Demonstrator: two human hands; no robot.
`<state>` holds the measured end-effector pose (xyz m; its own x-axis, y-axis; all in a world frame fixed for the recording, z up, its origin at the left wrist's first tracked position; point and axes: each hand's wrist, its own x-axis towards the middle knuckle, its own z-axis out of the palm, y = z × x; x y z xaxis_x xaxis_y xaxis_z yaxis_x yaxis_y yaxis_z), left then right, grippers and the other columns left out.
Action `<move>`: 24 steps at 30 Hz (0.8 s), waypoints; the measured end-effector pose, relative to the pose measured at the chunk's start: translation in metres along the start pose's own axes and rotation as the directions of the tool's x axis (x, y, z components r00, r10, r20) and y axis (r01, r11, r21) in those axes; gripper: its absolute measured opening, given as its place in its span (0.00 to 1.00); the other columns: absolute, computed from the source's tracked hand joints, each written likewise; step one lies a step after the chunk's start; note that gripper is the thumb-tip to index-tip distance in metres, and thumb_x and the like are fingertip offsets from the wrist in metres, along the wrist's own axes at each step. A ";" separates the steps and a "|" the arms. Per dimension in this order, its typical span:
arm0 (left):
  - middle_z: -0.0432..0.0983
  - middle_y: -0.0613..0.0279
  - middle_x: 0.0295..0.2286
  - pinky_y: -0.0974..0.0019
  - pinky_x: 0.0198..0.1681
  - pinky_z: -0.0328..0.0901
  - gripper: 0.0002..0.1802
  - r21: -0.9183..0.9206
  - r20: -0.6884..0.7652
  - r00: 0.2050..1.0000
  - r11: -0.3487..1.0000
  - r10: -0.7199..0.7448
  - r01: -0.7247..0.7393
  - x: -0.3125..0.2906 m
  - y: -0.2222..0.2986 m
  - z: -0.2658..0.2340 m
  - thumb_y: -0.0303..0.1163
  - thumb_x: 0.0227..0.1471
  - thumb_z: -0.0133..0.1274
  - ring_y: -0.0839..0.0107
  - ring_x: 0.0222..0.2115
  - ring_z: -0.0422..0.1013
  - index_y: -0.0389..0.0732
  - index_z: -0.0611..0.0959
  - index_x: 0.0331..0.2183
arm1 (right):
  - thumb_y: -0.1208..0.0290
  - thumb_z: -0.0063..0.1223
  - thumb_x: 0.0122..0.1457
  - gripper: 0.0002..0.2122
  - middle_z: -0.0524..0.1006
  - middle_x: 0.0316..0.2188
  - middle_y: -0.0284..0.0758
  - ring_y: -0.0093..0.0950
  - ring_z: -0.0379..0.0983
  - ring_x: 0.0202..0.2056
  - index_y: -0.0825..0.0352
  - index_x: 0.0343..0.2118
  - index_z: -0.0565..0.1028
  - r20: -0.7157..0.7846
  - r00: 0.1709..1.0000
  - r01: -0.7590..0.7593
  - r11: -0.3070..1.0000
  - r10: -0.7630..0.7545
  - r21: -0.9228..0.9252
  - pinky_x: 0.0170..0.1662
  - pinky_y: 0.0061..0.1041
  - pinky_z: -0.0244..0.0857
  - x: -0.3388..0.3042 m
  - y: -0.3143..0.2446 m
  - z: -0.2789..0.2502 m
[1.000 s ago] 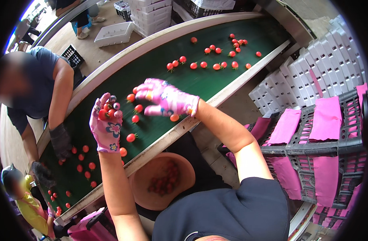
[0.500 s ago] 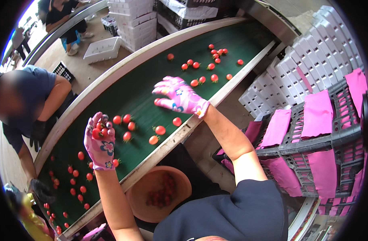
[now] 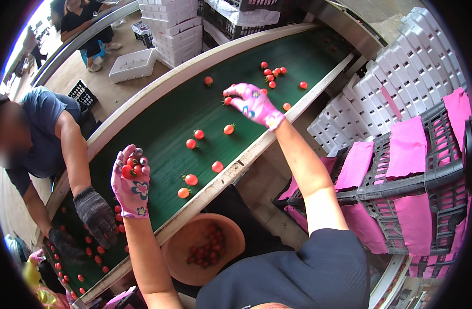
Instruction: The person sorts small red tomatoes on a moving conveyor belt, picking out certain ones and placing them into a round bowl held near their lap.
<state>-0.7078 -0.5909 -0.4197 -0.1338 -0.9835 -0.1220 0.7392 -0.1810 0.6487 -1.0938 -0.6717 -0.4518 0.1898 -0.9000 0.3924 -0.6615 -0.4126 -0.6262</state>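
Note:
My left hand, in a pink flowered glove, is turned up over the left part of the green belt. Its fingers curl round several red cherry tomatoes. Farther right, over the belt, my right hand wears a matching glove and reaches palm down. The fingers bend round a cherry tomato at their tips; what lies under the palm is hidden. Loose cherry tomatoes with green stems lie on the belt between my hands, and a cluster lies beyond the right one.
The green conveyor belt has pale side rails. Below the near rail stands an orange-brown bowl of tomatoes. Across the belt, a co-worker's dark-gloved hand is close to my left hand. Black crates with pink sheets and white crates stand right.
My right hand has moved right and farther away. My left hand stays nearly in place, still holding tomatoes. Tomatoes on the belt have shifted down-left; the co-worker's gloved hands have reached over the belt.

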 end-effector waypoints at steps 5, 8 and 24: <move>0.75 0.53 0.34 0.67 0.29 0.66 0.17 0.050 -0.063 0.997 0.998 0.045 -0.042 -0.005 -0.004 0.013 0.36 0.61 0.47 0.64 0.30 0.70 0.31 0.78 0.43 | 0.64 0.61 0.52 0.24 0.76 0.46 0.40 0.46 0.70 0.50 0.60 0.53 0.73 0.098 0.954 -0.200 0.846 0.283 -0.494 0.56 0.39 0.65 0.026 0.021 0.015; 0.77 0.54 0.34 0.67 0.28 0.68 0.19 0.023 -0.090 0.996 1.000 0.007 -0.005 -0.002 -0.003 0.006 0.39 0.64 0.44 0.65 0.28 0.72 0.32 0.78 0.43 | 0.80 0.56 0.52 0.14 0.82 0.35 0.38 0.33 0.79 0.41 0.65 0.42 0.80 0.162 0.982 -0.128 0.975 0.099 0.184 0.48 0.32 0.72 0.029 0.006 0.051; 0.76 0.52 0.37 0.66 0.32 0.66 0.21 0.003 0.012 1.000 1.000 -0.009 0.009 -0.001 -0.002 -0.003 0.41 0.65 0.43 0.62 0.32 0.71 0.32 0.76 0.47 | 0.58 0.56 0.57 0.21 0.72 0.52 0.39 0.40 0.70 0.55 0.57 0.53 0.73 0.012 0.860 -0.374 0.646 0.510 -0.666 0.56 0.40 0.65 0.053 0.070 -0.026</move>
<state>-0.7069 -0.5895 -0.4236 -0.1484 -0.9818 -0.1187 0.7362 -0.1898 0.6496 -1.1492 -0.7448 -0.4570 -0.1654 -0.9862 0.0100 -0.9812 0.1635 -0.1022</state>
